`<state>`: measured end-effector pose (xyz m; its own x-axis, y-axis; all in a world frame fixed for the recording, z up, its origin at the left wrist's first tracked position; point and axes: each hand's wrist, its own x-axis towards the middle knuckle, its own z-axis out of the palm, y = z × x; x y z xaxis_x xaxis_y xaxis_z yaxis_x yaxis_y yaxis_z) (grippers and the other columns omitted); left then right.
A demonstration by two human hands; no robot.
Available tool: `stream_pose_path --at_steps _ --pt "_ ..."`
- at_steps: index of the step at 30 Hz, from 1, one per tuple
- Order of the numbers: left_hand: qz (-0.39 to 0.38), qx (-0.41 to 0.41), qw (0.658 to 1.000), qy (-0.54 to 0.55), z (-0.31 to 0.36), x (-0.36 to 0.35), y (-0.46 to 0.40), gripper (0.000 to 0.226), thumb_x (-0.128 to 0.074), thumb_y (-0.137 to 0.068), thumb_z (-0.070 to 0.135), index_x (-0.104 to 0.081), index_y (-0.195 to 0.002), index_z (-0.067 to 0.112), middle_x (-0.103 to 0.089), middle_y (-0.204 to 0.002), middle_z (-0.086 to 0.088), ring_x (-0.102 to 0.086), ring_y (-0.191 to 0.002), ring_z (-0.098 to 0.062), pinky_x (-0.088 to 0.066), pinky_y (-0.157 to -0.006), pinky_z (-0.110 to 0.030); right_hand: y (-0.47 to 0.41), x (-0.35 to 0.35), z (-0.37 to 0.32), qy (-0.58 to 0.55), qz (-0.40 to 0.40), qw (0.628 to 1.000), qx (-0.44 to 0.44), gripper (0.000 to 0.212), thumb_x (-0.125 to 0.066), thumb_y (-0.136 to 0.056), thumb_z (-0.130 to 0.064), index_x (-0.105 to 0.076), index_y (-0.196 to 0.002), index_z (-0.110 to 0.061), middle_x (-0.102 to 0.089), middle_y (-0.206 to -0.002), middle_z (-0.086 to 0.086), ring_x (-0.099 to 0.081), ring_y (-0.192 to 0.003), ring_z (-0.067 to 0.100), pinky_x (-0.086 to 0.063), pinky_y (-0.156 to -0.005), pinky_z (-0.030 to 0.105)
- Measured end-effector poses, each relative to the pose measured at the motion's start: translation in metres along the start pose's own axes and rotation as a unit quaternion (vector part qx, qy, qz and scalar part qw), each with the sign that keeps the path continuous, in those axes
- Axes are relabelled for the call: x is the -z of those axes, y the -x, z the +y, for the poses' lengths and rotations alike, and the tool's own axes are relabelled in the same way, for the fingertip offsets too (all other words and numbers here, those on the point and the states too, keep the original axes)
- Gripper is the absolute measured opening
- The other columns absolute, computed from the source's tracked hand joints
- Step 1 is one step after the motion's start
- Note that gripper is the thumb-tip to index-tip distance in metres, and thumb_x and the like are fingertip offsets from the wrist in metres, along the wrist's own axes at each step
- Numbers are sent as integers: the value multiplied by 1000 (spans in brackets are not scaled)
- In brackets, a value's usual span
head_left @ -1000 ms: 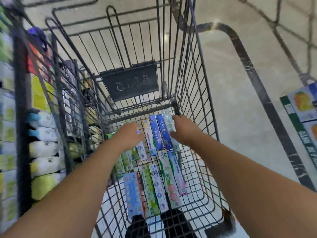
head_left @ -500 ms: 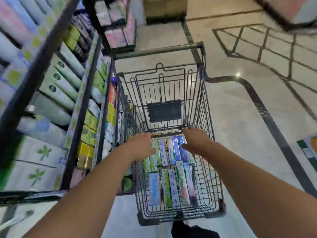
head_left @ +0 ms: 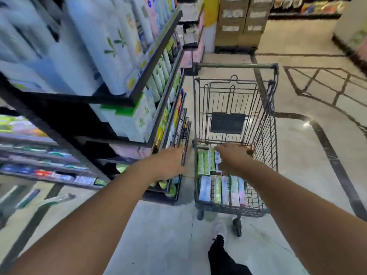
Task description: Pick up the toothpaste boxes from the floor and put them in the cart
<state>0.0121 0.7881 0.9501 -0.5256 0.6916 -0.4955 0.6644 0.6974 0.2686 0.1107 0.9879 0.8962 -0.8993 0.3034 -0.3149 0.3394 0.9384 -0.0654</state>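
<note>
Shiny pale floor with dark lines runs through a shop aisle. Tall shelves full of bottles and packs stand along the left side. A wire cart stands just beside the shelves, with a dark sign on its far wall. Toothpaste boxes lie flat in two rows on the cart bottom, one row by the near edge and one behind it. The left hand hangs in the air between the shelves and the cart, fingers loose, holding nothing. The right hand is over the back row of boxes with bent fingers, and it looks empty. A dark trouser leg shows below.
</note>
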Motion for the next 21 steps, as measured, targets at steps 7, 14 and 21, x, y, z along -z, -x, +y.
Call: stream_pose_path --at_steps 7,14,21 --pt "102 144 981 77 -134 -50 176 45 -58 -88 37 -47 -120 8 -52 -125 -12 -55 -108 -30 -47 -88 -39 48 -11 -183 78 -10 985 151 58 -63 -86 -30 -45 -138 -15 -49 -133 14 -49 -121 35 -44 -99 43" --pt "143 323 926 135 -263 -118 354 58 -59 -93 34 -40 -142 11 -57 -121 -14 -55 -107 -28 -44 -90 -32 85 -22 -379 92 -9 932 350 44 -59 -84 -33 -57 -125 -17 -56 -125 11 -56 -114 35 -50 -91 43" --pt "131 478 851 173 -340 -178 451 59 -57 -94 32 -34 -146 16 -53 -127 -16 -53 -114 -32 -44 -94 -38 80 -56 -537 130 -35 859 493 50 -59 -89 -29 -46 -135 -16 -43 -137 10 -43 -128 32 -40 -99 40"
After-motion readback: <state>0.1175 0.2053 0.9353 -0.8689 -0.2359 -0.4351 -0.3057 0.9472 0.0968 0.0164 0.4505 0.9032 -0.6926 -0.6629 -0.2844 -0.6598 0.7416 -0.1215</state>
